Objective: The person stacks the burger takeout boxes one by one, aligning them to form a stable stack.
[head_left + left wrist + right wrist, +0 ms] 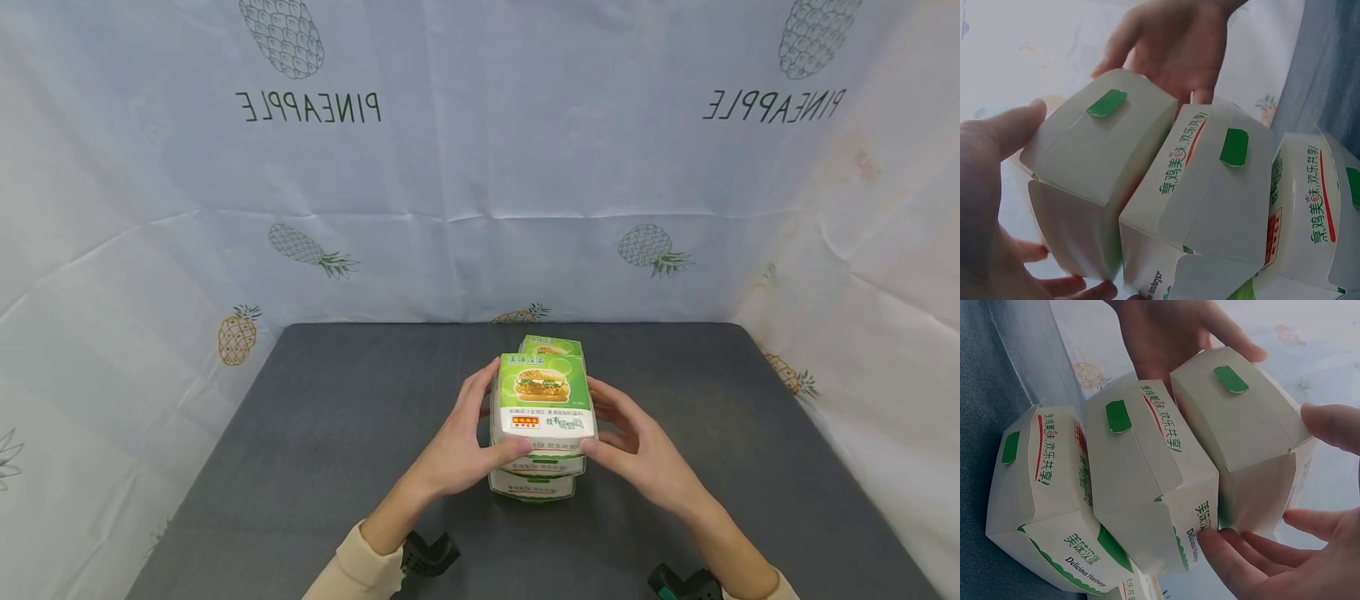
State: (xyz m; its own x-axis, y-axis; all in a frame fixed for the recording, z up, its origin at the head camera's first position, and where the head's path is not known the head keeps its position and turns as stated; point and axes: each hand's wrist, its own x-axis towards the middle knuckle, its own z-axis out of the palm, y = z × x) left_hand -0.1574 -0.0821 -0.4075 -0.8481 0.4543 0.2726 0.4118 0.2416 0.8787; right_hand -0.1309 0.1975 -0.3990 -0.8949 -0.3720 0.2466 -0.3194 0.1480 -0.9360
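Note:
A green and white paper burger box [543, 396], printed with a hamburger, tops a stack of three. My left hand [459, 446] holds its left side, the thumb at the front corner and the fingers along the side. On the opposite side my right hand [647, 454] grips it likewise, thumb at the front corner. Beneath lies a middle box [1216, 187], and under that a bottom box [1035, 481] rests on the table. The wrist views show green tabs on the boxes' fronts. The stack is slightly uneven.
Behind the stack another burger box [557, 342] shows only its top, the rest hidden. The dark grey table [360, 417] spreads to both sides. A white cloth with pineapple prints [465, 150] hangs around the back and sides.

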